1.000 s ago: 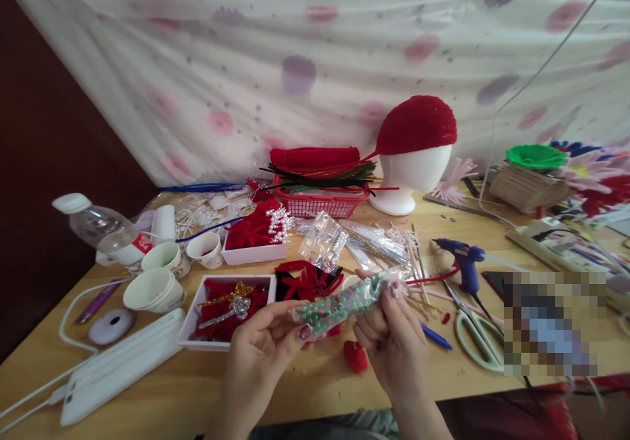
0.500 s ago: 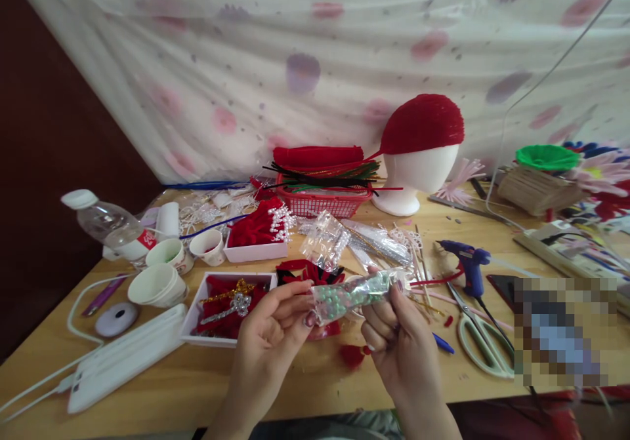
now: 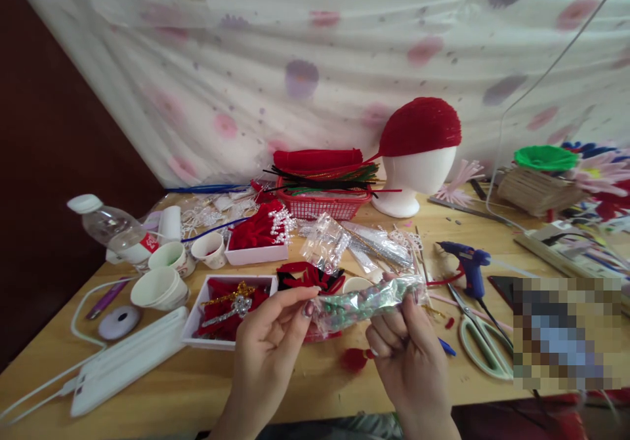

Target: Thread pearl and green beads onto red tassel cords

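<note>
Left hand (image 3: 266, 348) and right hand (image 3: 412, 355) pinch a clear plastic green-bead packet (image 3: 367, 303) at 2 ends; further handling likely needs steady grips.

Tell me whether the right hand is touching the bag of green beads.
Touching: the head view shows the right hand gripping one end of the bag of green beads, its thumb pressed over it.

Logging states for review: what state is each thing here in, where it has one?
Clear bead bag, held up; seal unclear
Left hand, pinching the bag's end
Right hand, gripping its other end
Plastic bottle, capped
Front paper cups, nested
Front white box, open, filled
Red basket, heaped
Foam head, upright, wearing red cap
Glue gun, lying sideways
Scissors, lying flat
</note>
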A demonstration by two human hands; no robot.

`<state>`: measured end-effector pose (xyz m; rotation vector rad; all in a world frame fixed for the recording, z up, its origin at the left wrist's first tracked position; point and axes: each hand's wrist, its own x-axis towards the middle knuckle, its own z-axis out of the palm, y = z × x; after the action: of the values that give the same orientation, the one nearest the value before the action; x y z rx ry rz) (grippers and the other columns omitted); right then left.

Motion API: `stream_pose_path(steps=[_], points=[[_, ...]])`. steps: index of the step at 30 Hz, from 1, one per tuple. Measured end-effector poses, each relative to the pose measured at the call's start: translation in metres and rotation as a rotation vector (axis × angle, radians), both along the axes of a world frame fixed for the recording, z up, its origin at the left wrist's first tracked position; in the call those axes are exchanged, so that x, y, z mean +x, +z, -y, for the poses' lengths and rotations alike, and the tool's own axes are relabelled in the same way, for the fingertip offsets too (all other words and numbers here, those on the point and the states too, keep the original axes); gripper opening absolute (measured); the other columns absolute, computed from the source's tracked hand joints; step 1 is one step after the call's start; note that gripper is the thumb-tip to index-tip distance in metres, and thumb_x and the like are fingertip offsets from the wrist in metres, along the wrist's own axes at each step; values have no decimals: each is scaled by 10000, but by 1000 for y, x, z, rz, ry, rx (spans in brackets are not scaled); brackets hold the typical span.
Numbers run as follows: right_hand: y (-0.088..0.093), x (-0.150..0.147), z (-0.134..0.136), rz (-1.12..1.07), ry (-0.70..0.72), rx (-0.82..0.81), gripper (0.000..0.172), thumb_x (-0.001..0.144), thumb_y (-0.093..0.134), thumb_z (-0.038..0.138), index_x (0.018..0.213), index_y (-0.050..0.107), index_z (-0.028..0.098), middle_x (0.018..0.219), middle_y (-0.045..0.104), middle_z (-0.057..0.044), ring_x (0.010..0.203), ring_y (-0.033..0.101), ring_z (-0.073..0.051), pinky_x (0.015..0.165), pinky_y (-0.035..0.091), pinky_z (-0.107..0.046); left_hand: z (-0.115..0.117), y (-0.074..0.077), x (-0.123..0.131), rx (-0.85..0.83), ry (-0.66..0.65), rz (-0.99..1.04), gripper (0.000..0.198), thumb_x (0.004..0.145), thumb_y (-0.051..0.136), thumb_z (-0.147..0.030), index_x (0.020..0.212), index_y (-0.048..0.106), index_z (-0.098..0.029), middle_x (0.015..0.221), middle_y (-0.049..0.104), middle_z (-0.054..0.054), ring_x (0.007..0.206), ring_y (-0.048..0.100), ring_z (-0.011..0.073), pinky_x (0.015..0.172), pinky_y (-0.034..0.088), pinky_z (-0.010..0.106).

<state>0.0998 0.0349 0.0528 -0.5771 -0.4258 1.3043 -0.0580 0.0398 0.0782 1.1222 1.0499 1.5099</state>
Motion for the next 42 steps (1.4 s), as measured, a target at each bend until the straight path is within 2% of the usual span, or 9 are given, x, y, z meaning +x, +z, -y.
stream_pose_path(steps=[2,8,14,22,26,29,34,38,42], points=[[-1,0,2,5,-38,-6,308,882,879,435,925,666,216,608,123,118,491,48,-70,407,112,-164,2,-3,0,44,-15,-17,160,909,744,-255,1010,834,-341,1006,850,-20,910,799,150,829,622,177],[12,-2,3,32,-14,-6,510,808,939,437,705,501,197,591,102,122,482,41,-60,406,98,-185,-4,-9,-11,319,-53,-252,362,906,708,-98,1132,797,-368,1073,814,-30,920,777,120,840,612,155],[11,-1,3,29,-10,-23,566,784,944,455,671,450,204,569,93,131,469,18,-55,382,108,-170,-10,-4,-25,479,-102,-478,236,904,700,-65,968,752,-286,985,803,-20,917,765,128,820,599,169],[-7,9,14,81,-214,-35,488,824,904,512,736,530,211,601,92,121,500,13,-68,402,121,-170,-9,-4,-4,390,-168,-342,158,933,690,-135,869,717,-277,944,766,-19,884,738,127,773,582,168],[-4,15,25,163,-215,-83,563,721,929,656,872,621,210,614,136,123,536,41,-68,465,136,-174,-11,-10,18,424,-289,-352,178,930,686,-112,906,711,-287,970,759,-27,895,735,130,785,583,193],[-8,19,32,216,-178,-111,620,659,971,640,918,621,198,610,177,124,538,61,-58,486,145,-180,-10,-15,34,442,-341,-339,161,944,674,-128,926,696,-287,982,753,-32,897,726,132,817,570,218],[-32,31,33,295,-136,-74,625,693,896,710,843,571,197,535,201,128,470,100,-46,452,154,-191,-3,-21,46,504,-322,-389,178,948,643,-105,933,685,-278,962,729,-19,878,702,137,793,548,222],[-45,37,31,355,-178,-106,603,671,914,670,779,566,189,499,333,90,447,172,-56,432,162,-204,3,-28,53,351,-207,-306,144,979,644,-244,843,691,-254,876,691,17,807,664,178,747,555,263],[-42,38,35,383,-257,-131,456,700,929,511,809,616,197,606,511,34,496,367,-106,494,347,-235,3,-35,61,212,-164,-253,238,955,688,-367,756,678,-237,810,669,19,754,656,181,674,556,244]])
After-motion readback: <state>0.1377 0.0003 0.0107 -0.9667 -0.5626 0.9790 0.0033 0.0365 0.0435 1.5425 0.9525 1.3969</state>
